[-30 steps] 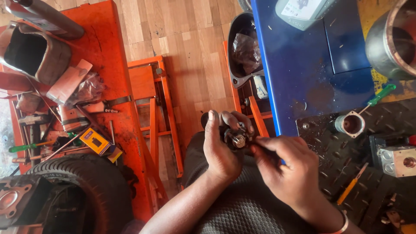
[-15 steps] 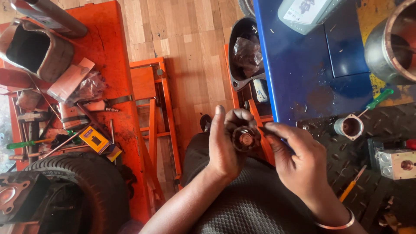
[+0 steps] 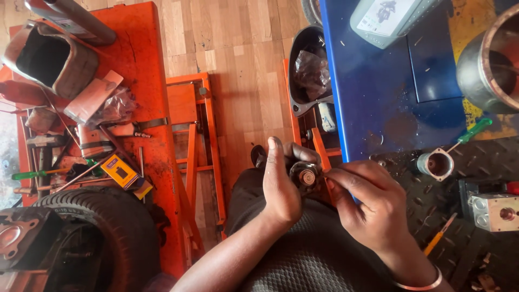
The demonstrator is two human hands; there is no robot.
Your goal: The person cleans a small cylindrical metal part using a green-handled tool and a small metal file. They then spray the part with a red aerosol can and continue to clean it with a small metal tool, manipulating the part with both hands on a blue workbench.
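The left hand (image 3: 281,184) is wrapped around a small round dark metal part with a coppery centre (image 3: 305,176), thumb upright along its near side and fingers curled behind it, over the lap just below the near edge of the blue metal workbench (image 3: 378,86). The right hand (image 3: 367,205) comes in from the side of the part away from the left hand, its fingertips (image 3: 331,176) pinched narrow at the part's rim; whether they grip a tiny piece or only press on the rim cannot be told.

The part looks stiff, dense and heavy for its size, probably greasy and so slippery; the firm hold seems to be around its outer body, leaving the coppery face free.

Most of the part is hidden inside the left palm, so its full shape is unclear. To the right of the blue workbench's near edge stand a short silver flanged cylinder (image 3: 436,163) and a green-handled screwdriver (image 3: 471,131); a large metal drum (image 3: 489,54) is cut off by the frame.
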